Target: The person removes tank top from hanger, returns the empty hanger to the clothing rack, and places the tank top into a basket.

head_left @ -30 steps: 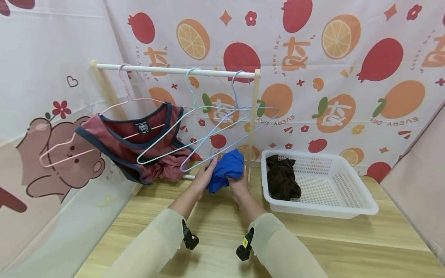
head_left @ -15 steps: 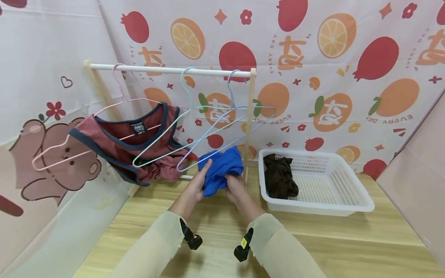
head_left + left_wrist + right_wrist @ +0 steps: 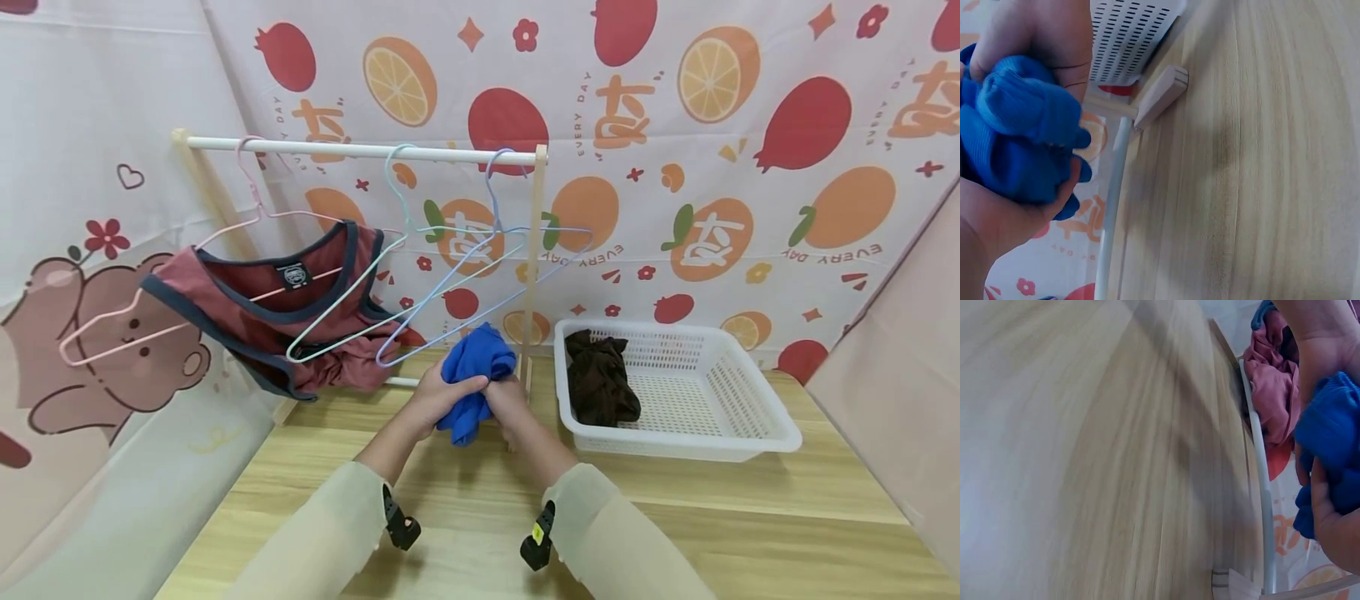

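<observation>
A bunched blue garment (image 3: 480, 354) of ribbed cloth is held in front of the rack, above the table. My left hand (image 3: 435, 400) grips it from the left, thumb laid across its front. From the other side my right hand (image 3: 506, 400) grips the same bundle, close against the left thumb. In the left wrist view folds of the blue garment (image 3: 1029, 119) bulge between both palms. Just above the bundle hang a light blue hanger (image 3: 450, 292) and a mint green hanger (image 3: 360, 292), both bare.
A rack (image 3: 337, 150) carries the hangers; on its pink hanger (image 3: 258, 212) hangs a dusty-red vest (image 3: 262, 308) with dark trim. A white basket (image 3: 757, 446) stands right of the rack with a dark brown garment (image 3: 600, 379) inside. All stand on a wooden table (image 3: 465, 533).
Both hands have turned and gathered the blue garment into a narrower bundle, the hands coming closer together. The head view has shifted slightly, moving the scene left.
</observation>
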`<state>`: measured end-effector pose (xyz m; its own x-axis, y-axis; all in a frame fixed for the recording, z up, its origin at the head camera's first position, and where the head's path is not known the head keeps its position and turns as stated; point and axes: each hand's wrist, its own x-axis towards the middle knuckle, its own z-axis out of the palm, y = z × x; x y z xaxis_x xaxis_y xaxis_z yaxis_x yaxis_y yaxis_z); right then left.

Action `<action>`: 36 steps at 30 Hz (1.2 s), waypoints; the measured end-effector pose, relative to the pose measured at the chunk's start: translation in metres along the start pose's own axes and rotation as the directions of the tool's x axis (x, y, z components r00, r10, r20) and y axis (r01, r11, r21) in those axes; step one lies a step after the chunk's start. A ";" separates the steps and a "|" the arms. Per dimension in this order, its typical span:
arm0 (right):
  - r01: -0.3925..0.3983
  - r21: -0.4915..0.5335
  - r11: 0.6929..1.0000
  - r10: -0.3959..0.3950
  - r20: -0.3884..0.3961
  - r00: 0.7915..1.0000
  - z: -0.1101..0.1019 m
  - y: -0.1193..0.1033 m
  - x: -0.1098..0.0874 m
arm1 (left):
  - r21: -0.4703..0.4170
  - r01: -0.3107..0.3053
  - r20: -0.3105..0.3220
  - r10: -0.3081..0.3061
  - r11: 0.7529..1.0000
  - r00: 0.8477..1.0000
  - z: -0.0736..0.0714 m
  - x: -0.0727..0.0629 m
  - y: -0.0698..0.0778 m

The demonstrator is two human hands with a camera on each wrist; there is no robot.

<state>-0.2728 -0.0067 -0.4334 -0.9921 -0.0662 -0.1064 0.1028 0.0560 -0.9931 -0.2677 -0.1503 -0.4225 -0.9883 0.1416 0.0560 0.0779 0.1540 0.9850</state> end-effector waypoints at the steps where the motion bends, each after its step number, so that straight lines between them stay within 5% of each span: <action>1: 0.009 -0.039 0.999 -0.009 -0.002 1.000 -0.002 0.000 -0.001 | 0.020 -0.005 -0.012 0.006 1.000 1.000 0.001 0.000 0.000; 6: 0.072 -0.063 0.995 -0.069 0.044 0.997 -0.015 0.001 -0.010 | 0.000 -0.059 -0.042 0.059 0.998 0.997 0.013 -0.005 0.004; 10: 0.138 0.107 0.985 -0.152 0.139 0.979 -0.028 -0.002 -0.023 | -0.113 -0.080 -0.002 0.080 0.990 0.997 0.024 -0.008 0.012; 16: 0.236 0.348 0.907 -0.321 0.212 0.923 -0.060 -0.006 -0.040 | -0.216 -0.098 0.116 0.125 0.971 0.985 0.045 -0.006 0.024; 23: 0.244 0.361 0.900 -0.274 0.032 0.961 -0.100 -0.006 -0.051 | -0.093 -0.195 0.199 0.211 0.976 0.957 0.088 -0.001 0.031; 27: 0.254 0.378 0.890 -0.258 -0.039 0.965 -0.121 -0.010 -0.053 | -0.055 -0.253 0.231 0.259 0.966 0.938 0.113 0.002 0.038; 32: 0.263 0.403 0.877 -0.247 -0.092 0.965 -0.147 -0.018 -0.052 | -0.054 -0.329 0.295 0.330 0.943 0.897 0.138 0.011 0.051; 36: 0.258 0.315 0.914 -0.219 -0.154 0.964 -0.169 -0.023 -0.047 | -0.037 -0.373 0.354 0.361 0.927 0.863 0.154 0.019 0.059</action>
<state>-0.2408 0.1636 -0.3970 -0.9895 0.0772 0.1222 -0.1392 -0.2794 -0.9500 -0.2615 0.0125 -0.3883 -0.7783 0.5239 0.3462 0.4359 0.0538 0.8984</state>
